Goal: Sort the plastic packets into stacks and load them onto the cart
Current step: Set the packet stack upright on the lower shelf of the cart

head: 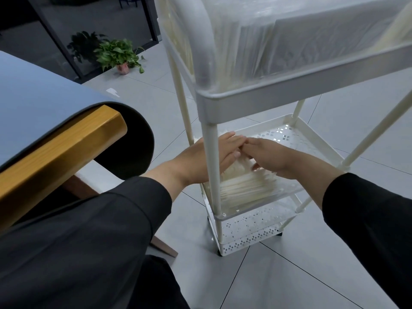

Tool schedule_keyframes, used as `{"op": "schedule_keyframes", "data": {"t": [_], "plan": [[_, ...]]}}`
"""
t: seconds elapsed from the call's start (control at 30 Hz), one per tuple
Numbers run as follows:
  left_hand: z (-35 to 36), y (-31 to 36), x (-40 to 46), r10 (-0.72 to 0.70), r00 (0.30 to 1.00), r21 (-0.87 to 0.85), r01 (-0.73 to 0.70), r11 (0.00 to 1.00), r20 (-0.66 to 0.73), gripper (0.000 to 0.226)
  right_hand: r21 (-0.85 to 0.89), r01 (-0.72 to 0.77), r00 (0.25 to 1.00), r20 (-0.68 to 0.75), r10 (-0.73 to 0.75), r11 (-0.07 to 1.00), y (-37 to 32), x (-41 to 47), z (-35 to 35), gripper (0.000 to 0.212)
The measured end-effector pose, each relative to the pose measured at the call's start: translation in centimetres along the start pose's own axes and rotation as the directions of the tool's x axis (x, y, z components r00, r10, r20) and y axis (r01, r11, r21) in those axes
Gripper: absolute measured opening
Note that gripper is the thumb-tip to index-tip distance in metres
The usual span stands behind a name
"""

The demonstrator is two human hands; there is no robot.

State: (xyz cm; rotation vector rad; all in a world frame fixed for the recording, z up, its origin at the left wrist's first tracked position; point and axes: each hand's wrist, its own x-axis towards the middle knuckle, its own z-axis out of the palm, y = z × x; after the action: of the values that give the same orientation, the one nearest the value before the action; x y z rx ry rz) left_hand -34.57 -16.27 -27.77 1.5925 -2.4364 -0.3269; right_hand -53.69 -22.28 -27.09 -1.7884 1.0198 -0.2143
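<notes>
A white three-tier cart [256, 101] stands on the tiled floor in front of me. Its top tray holds upright rows of clear plastic packets [289, 45]. On the middle shelf [312, 139] lies a flat stack of plastic packets [245, 188]. My left hand [207, 157] reaches in from the left of the cart's front post, fingers straight and laid over the stack. My right hand [267, 157] comes in from the right and rests on top of the same stack, its fingertips meeting those of the left hand. The post hides part of the left hand.
A table with a dark mat and a wooden edge [62, 148] is at my left, close to the cart. The perforated bottom shelf [252, 228] sits just above the floor. A potted plant [118, 54] stands far back by a glass partition.
</notes>
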Motion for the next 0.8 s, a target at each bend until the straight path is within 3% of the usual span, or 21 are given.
{"op": "schedule_keyframes", "data": {"t": [0.17, 0.3, 0.4, 0.53, 0.63, 0.7, 0.8], "plan": [[0.9, -0.3, 0.2, -0.056, 0.998, 0.028, 0.057, 0.998, -0.016, 0.052, 0.124, 0.000, 0.999, 0.033, -0.004, 0.992, 0.7, -0.2, -0.3, 0.034], [0.7, -0.2, 0.4, -0.036, 0.999, 0.063, 0.034, 0.997, 0.030, 0.051, 0.114, 0.001, 1.000, 0.031, -0.005, 0.994, 1.5, -0.5, -0.6, 0.044], [0.6, 0.0, 0.6, -0.046, 0.997, 0.118, 0.037, 0.992, 0.069, 0.051, 0.027, 0.018, 0.999, 0.030, -0.019, 0.999, 1.8, -0.9, -0.5, 0.052], [0.5, 0.2, 1.0, -0.053, 0.996, 0.150, 0.042, 0.988, 0.071, 0.051, -0.047, 0.062, 0.992, -0.111, -0.067, 0.997, 2.2, -2.4, -1.6, 0.060], [0.5, 0.1, 0.9, -0.047, 0.997, 0.140, 0.039, 0.989, 0.053, 0.050, -0.114, 0.148, 0.989, 0.028, -0.146, 0.982, 3.3, -5.1, -3.3, 0.065], [0.5, 0.1, 0.8, -0.042, 0.998, 0.120, 0.036, 0.992, 0.048, 0.049, -0.234, 0.135, 0.983, 0.152, -0.102, 0.963, 4.1, -6.8, -3.6, 0.084], [0.4, 0.2, 0.7, -0.050, 0.998, 0.109, 0.044, 0.993, 0.049, 0.049, -0.413, 0.115, 0.991, 0.111, -0.076, 0.904, 4.9, -7.4, -2.9, 0.081]]}}
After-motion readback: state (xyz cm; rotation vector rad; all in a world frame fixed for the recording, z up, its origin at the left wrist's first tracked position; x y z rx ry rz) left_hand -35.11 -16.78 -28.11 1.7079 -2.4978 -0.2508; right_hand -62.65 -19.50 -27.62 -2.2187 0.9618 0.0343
